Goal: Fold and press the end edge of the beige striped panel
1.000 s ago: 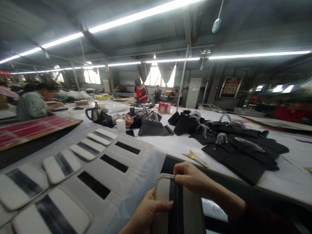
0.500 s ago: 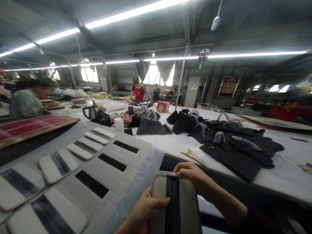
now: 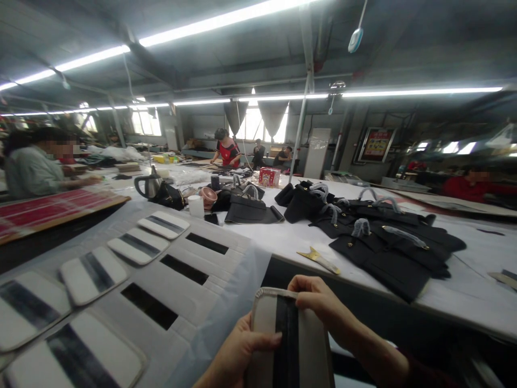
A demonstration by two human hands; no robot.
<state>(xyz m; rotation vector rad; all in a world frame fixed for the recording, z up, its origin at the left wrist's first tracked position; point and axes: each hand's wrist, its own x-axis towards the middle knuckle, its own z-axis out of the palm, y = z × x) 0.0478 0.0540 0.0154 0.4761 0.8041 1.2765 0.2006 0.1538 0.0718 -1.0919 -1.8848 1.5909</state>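
On the near left of the table (image 3: 283, 240), a row of finished white pads (image 3: 93, 272) lies on a grey sheet (image 3: 210, 269), each with a dark strip down its middle; they sit close together, and the nearest one runs off the picture's edge. Beyond them, further off, stand a kettle (image 3: 147, 186) and a white cup (image 3: 196, 206).

At the near centre, below the table edge, the left hand (image 3: 236, 355) holds one more such pad, the panel (image 3: 288, 345), upright. Its thumb lies across the panel's front, just touching the dark strip (image 3: 287, 339), and the fingers are hidden behind, so the hand is clamped on the panel's left side. The right hand (image 3: 319, 299) pinches the panel's top right corner, fingers together over the stitched rim.

The grip looks light and one-sided. If the right hand pulls hard at the corner, the rim could crease or the strip could lift from its seat. The panel hangs over the gap by the table edge, so a slackened thumb would likely let it drop out of reach.

To the right, a brass tool (image 3: 321, 260) lies just beside the edge, where a swung elbow could knock it off. Further right, black bags (image 3: 396, 245) lie heaped, well apart from both hands.
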